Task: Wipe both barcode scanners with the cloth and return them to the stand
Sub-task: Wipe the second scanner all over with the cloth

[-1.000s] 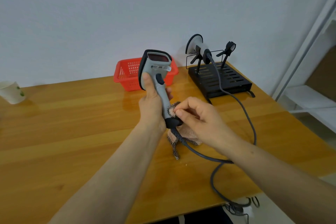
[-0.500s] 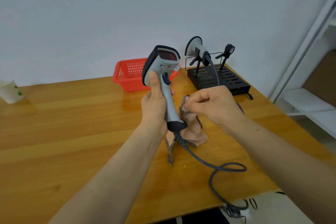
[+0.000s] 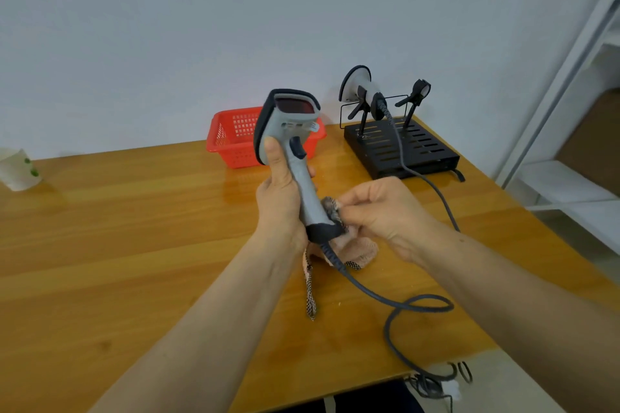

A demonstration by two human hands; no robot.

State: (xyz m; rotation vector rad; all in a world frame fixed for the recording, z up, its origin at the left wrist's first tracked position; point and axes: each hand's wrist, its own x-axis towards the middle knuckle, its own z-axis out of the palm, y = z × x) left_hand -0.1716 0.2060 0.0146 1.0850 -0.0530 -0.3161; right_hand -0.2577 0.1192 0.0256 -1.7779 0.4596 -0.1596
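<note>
My left hand (image 3: 280, 201) grips the handle of a grey barcode scanner (image 3: 292, 131), held upright with its red window facing me. My right hand (image 3: 385, 211) pinches a pink checked cloth (image 3: 360, 251) and presses it against the lower end of the handle. The rest of the cloth hangs down to the table. The scanner's grey cable (image 3: 396, 305) loops over the tabletop and off the front edge. A second scanner (image 3: 357, 84) rests in the left holder of the black stand (image 3: 402, 147) at the back right. The stand's right holder (image 3: 417, 92) is empty.
A red plastic basket (image 3: 231, 141) stands behind the held scanner. A white paper cup (image 3: 18, 171) sits at the far left edge. The second scanner's cable (image 3: 436, 194) runs across the wooden table (image 3: 117, 228). White shelving (image 3: 570, 111) stands to the right.
My right hand moved with the cloth up away from the handle's base, then came back down against its lower end. The scanner tilted slightly in my left hand.
</note>
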